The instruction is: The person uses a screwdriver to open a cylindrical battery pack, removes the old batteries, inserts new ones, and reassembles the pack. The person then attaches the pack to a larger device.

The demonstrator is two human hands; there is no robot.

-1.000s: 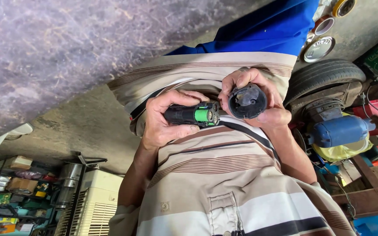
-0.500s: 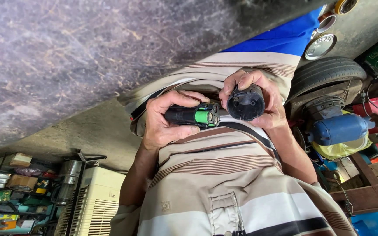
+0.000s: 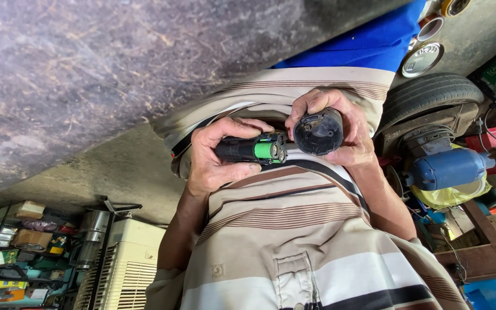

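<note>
Before the striped shirt (image 3: 299, 229), black-and-green part (image 3: 252, 150) and black cap (image 3: 318, 131) (in separate hands)

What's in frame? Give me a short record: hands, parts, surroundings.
view: head camera, looking down the person's own front
left hand: shut on a black rod with a green end, held sideways
right hand: shut on a black cup, open end facing the camera
gap: rod's green end sits right beside the cup; cannot tell if they touch
backdrop: striped shirt
right side: tyre, blue motor
lower left: white grilled unit, shelves of boxes
</note>
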